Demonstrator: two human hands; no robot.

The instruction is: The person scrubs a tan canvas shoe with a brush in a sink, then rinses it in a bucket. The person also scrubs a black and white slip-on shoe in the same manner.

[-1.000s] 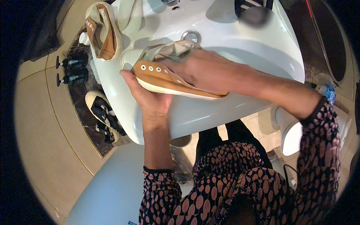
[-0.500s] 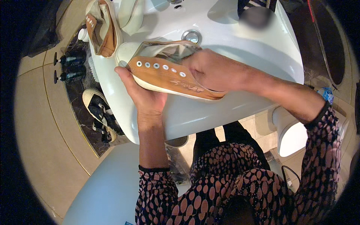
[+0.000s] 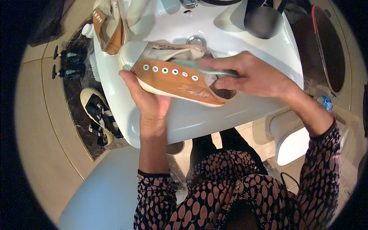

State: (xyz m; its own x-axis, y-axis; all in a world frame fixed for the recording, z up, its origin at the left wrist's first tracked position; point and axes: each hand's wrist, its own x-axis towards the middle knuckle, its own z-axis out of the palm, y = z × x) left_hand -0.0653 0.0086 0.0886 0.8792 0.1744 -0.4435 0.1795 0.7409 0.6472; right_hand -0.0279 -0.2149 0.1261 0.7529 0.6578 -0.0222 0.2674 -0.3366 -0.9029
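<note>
My left hand (image 3: 147, 97) grips a tan canvas sneaker (image 3: 172, 81) from below, near its white toe cap, thumb up against the toe's side. Its row of white eyelets faces me, and no lace is threaded through them. At the shoe's opening my right hand (image 3: 253, 74) is closed on a slim pale green tool (image 3: 191, 64) with a darker end, blurred by motion, its exact kind unclear. The tool's far part reaches into the shoe over the pale lining. A second tan sneaker (image 3: 111, 42) rests on the sink's left edge.
Under the shoe is a white sink (image 3: 264, 53) with a metal drain (image 3: 196, 40). Left of it lie two dark pump bottles (image 3: 73, 71), a white bristled brush (image 3: 94, 68) and black-and-cream sneakers (image 3: 97, 111). A round dark object (image 3: 263, 22) sits at the back right.
My right hand has drawn back out of the shoe toward the heel, bringing the pale green tool into sight. My left hand keeps its hold on the sneaker.
</note>
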